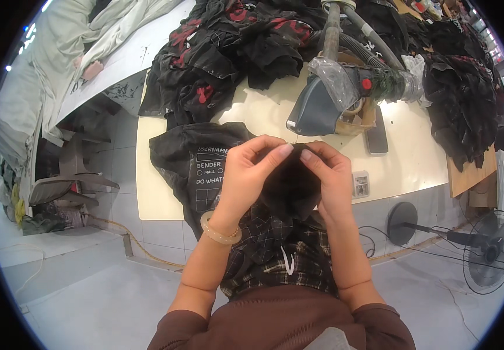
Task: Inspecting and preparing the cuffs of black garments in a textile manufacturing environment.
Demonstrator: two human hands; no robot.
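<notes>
A black T-shirt [173,151] with white printed lettering and boxes lies partly on the cream table and hangs over its near edge into my lap. My left hand [251,169] pinches a gathered edge of the black cloth between thumb and fingers. Close beside it, my right hand [332,175] pinches the same cloth, and the thumbs are a short gap apart. Between the hands the held part sags in a dark fold. Just beyond my fingertips stands a dark blue-grey machine head [317,105] partly wrapped in clear plastic.
Heaped black garments with red print [223,58] cover the far table [164,198]; another dark pile [462,105] hangs off the right. A dark phone-like slab [376,137] and a small clear case [360,183] lie right of my hands. A fan [489,252] stands at the right.
</notes>
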